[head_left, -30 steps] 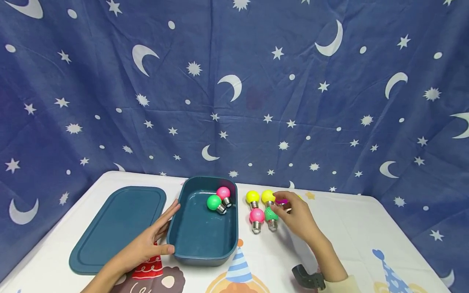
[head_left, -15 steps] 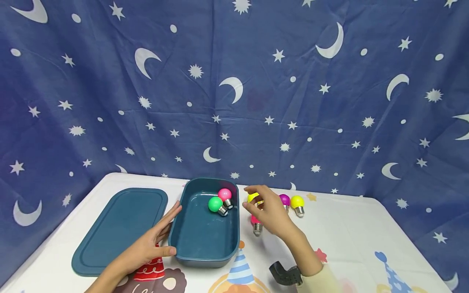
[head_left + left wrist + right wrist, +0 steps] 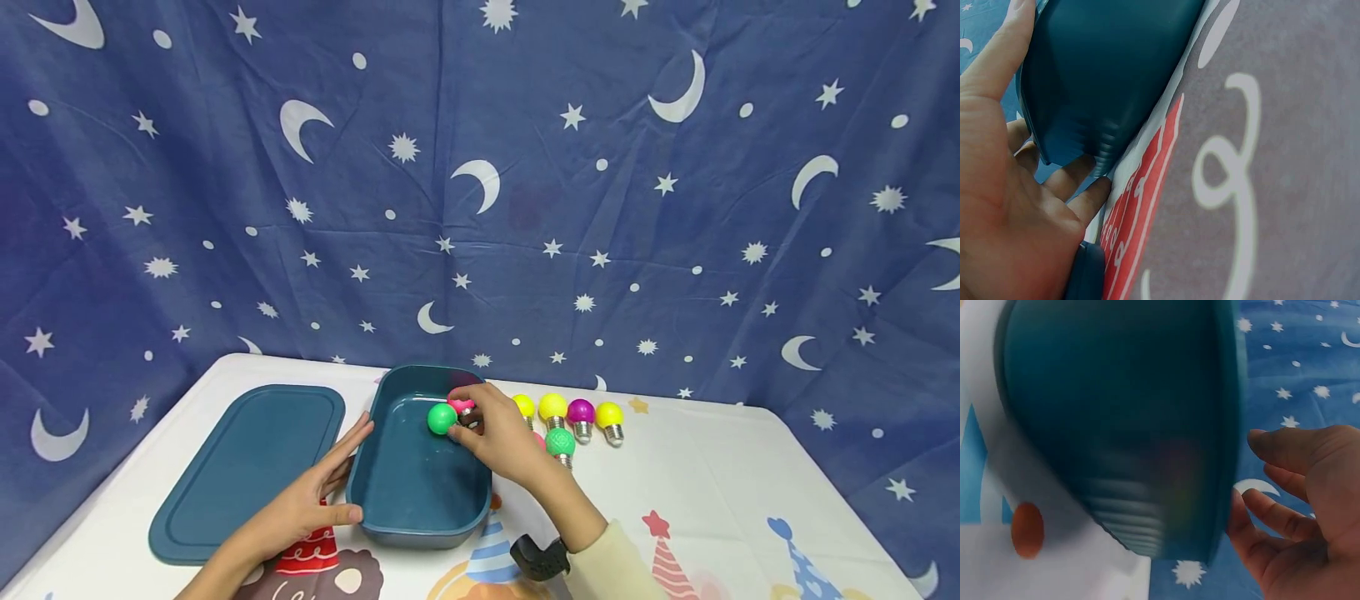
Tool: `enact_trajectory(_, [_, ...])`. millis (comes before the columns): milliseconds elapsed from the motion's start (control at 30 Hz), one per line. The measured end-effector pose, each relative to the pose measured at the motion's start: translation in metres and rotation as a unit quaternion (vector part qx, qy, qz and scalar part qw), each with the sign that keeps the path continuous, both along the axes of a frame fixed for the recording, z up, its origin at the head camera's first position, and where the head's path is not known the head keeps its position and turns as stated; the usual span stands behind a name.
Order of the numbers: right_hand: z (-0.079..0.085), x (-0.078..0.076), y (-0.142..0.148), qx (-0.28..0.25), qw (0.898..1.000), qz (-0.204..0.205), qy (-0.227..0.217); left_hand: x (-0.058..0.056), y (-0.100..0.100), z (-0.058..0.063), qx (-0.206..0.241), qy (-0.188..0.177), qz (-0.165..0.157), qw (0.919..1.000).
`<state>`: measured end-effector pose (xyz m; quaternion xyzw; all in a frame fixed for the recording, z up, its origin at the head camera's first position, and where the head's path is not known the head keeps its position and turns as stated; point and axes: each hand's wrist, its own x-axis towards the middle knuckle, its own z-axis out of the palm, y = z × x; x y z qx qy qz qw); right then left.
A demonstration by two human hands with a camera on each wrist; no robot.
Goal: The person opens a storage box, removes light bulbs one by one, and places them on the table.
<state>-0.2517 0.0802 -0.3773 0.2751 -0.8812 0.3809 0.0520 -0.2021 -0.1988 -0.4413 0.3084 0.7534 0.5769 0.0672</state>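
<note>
A dark teal box (image 3: 420, 500) stands mid-table. My left hand (image 3: 306, 504) rests against its left wall with fingers spread; in the left wrist view, its fingers (image 3: 1072, 178) reach the ribbed underside. My right hand (image 3: 498, 429) is over the box's right rim, its fingertips right at a green light bulb (image 3: 441, 418) and a pink light bulb (image 3: 459, 401) lying inside. The right wrist view shows the right hand (image 3: 1310, 506) with thumb and fingers apart and nothing between them; the box wall (image 3: 1116, 412) hides the bulbs there.
Right of the box lie several more bulbs: yellow ones (image 3: 609, 413), a purple one (image 3: 581, 411), a textured green one (image 3: 560, 442) and a pink one (image 3: 539, 440) mostly behind my right hand. A flat teal lid (image 3: 247, 471) lies at the left. A starry curtain (image 3: 525, 208) hangs behind the table.
My right hand has moved left, from over the bulbs on the table to above the box. Those bulbs stay where they were. My left hand keeps its place on the box.
</note>
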Motion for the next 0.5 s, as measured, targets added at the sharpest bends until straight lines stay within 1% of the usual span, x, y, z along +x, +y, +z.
enact_trajectory(100, [-0.003,-0.004,-0.006,0.019,1.000,-0.005,0.001,-0.001,0.000,-0.001,0.002,0.011,-0.005,0.9999])
enact_trajectory(333, [-0.010,-0.010,-0.016,0.084,0.995,-0.029,0.037,-0.001,0.000,-0.001,-0.006,-0.001,0.006,1.0000])
enact_trajectory(500, [-0.012,-0.015,-0.021,0.126,0.990,-0.036,0.044,-0.001,0.000,-0.001,-0.001,-0.003,0.006,1.0000])
